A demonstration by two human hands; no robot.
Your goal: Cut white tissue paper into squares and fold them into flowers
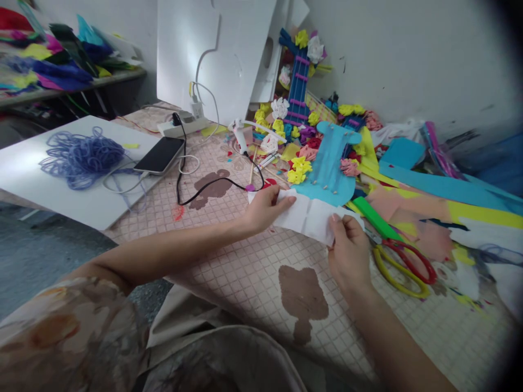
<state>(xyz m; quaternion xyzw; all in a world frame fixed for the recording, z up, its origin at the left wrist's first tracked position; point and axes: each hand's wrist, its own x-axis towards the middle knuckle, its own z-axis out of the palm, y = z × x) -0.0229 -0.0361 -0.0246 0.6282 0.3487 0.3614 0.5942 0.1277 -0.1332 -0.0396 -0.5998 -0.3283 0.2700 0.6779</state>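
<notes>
A strip of white paper (306, 216) with a crease across its middle is stretched between my two hands, above the patterned table. My left hand (265, 209) pinches its left part between thumb and fingers. The right part is gripped by my right hand (350, 247), thumb on top. Just beyond the paper lies a light-blue guitar-like shape (333, 163), with yellow crepe flowers (299, 170) at its left edge. Scissors with red and yellow handles (402, 267) rest to the right of my right hand, beside a green block (376, 218).
A white glue gun (240, 137) and its black cable lie behind my left hand. Farther left are a phone (159, 154) and purple yarn (84, 158) on a white board (98, 209). Coloured paper strips (461, 188) cover the right side. A dark-blue guitar shape (299, 87) leans at the back.
</notes>
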